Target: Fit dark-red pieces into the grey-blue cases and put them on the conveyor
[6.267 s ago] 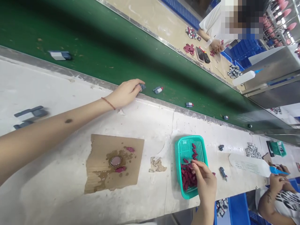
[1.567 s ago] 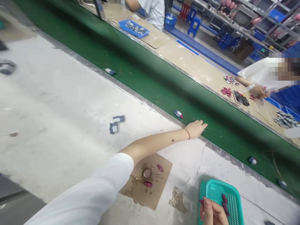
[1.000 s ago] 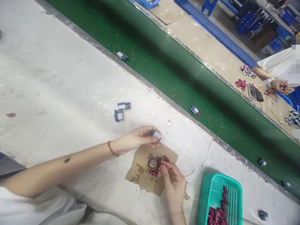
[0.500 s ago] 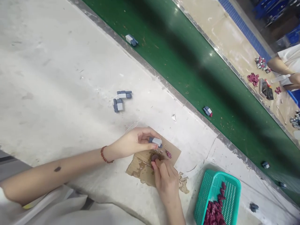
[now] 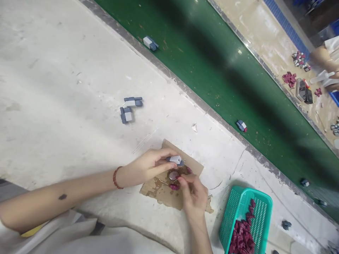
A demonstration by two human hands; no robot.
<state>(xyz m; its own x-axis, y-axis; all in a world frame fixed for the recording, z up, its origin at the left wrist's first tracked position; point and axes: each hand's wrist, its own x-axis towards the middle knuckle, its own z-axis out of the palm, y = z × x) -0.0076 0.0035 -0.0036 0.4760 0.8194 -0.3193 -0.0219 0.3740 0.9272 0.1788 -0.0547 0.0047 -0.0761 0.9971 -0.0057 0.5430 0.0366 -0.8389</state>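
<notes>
Pinching a grey-and-white piece, the left hand hovers over the stained cardboard. Right hand fingertips close on something small beside the round cap; exact item unclear.

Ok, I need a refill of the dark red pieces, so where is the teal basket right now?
In the head view, the teal basket sits at the lower right on the white table, right of the cardboard sheet and the right hand.

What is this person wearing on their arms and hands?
Both hands are bare, with no gloves or rings visible. The left hand has a thin red beaded bracelet round its wrist, and a white short sleeve shows near the shoulder. The right hand and its forearm carry nothing.
</notes>
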